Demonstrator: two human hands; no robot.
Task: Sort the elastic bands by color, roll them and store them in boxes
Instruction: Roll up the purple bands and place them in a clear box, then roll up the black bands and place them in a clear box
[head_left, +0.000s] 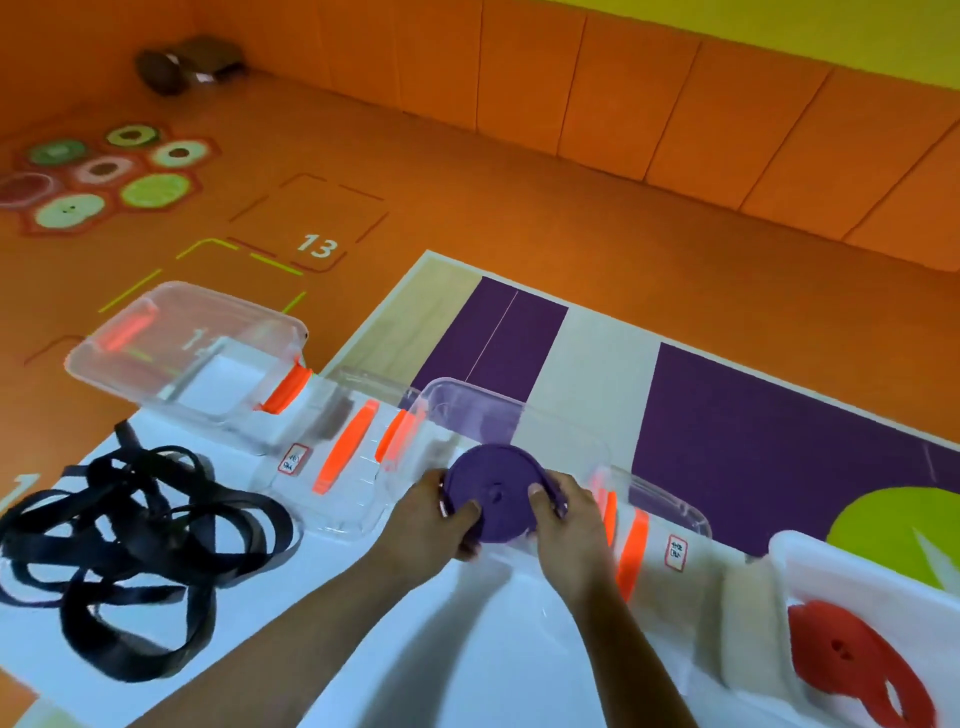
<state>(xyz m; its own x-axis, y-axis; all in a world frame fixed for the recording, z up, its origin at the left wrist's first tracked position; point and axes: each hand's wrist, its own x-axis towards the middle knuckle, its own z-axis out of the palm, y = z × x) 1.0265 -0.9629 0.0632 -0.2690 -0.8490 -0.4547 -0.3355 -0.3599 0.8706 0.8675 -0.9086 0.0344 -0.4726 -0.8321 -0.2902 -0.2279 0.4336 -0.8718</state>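
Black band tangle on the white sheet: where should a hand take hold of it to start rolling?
Probably pinch the black band tangle by the strip poking out at its far edge, coming from above. It looks like a free end, clear of the crossed loops, so it should draw out cleanly.

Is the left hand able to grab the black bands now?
Probably not yet: the left hand holds the purple roll together with the right hand. The black bands lie uncovered to its left, so the way looks free once it lets go.
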